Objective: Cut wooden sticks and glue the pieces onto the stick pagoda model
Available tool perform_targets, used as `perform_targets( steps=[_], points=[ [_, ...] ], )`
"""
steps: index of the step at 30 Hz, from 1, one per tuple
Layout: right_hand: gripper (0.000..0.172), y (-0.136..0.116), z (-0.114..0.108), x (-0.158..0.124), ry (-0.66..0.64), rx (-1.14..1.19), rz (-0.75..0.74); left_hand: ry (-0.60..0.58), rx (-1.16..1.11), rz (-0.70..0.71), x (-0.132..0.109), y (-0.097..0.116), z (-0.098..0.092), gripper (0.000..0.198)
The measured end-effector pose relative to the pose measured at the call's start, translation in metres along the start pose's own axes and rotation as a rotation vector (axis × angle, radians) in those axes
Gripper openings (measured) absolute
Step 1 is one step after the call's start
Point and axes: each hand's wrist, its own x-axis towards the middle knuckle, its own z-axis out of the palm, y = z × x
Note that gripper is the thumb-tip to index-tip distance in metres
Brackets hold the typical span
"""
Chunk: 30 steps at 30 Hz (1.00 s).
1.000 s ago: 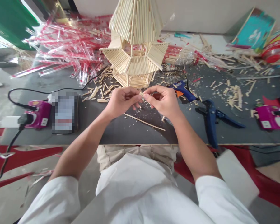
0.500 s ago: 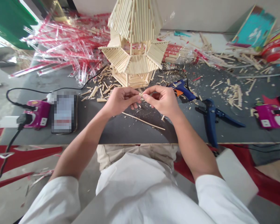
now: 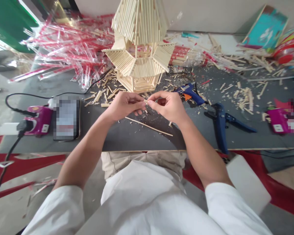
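My left hand (image 3: pixel 127 106) and my right hand (image 3: pixel 168 106) meet above the grey table, thumbs and forefingers pinched together. Between their fingertips is a short piece of wooden stick (image 3: pixel 146 101), mostly covered by the fingers. Right behind them stands a tiered pagoda model (image 3: pixel 147 67) built from thin round sticks. A long thin stick (image 3: pixel 149 125) lies on the table just below my hands. To the right of my right hand rests a blue glue gun (image 3: pixel 192 93) with an orange trigger, and beyond it a blue cutter (image 3: pixel 221 127) with its handles spread.
Red-and-clear plastic wrappers (image 3: pixel 71 49) pile up at back left. A phone (image 3: pixel 67 119) lies beside a purple power adapter (image 3: pixel 40 120) with cables. Cut stick pieces (image 3: pixel 245 99) litter the right side; another purple adapter (image 3: pixel 279 121) sits far right. A turquoise board (image 3: pixel 267 29) leans at the back.
Both hands stay pinched together at nearly the same spot, with only slight finger movement. The whole view has shifted very slightly; nothing on the table has visibly moved.
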Motion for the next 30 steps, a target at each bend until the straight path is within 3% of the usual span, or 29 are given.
perform_targets(
  steps=[14,20,23,26,28,30],
  points=[
    [0.022,-0.001,0.0,-0.001,-0.026,-0.029,0.011,0.046,-0.068,0.009,-0.001,0.005,0.004,0.034],
    [0.033,-0.008,-0.008,-0.001,-0.05,0.105,0.089,0.086,-0.073,0.059,0.001,-0.002,0.002,0.037],
    [0.035,-0.019,-0.028,-0.008,0.04,0.003,0.056,0.129,-0.087,0.097,0.003,-0.006,0.002,0.036],
    [0.032,-0.031,-0.063,-0.035,0.233,-0.28,0.035,0.169,-0.1,0.125,0.004,-0.008,0.002,0.034],
    [0.032,-0.03,-0.094,-0.065,0.374,-0.464,0.106,0.195,-0.107,0.145,0.004,-0.007,0.004,0.033],
    [0.039,-0.018,-0.126,-0.099,0.434,-0.728,0.249,0.208,-0.113,0.173,0.004,-0.007,0.006,0.032]
  ],
)
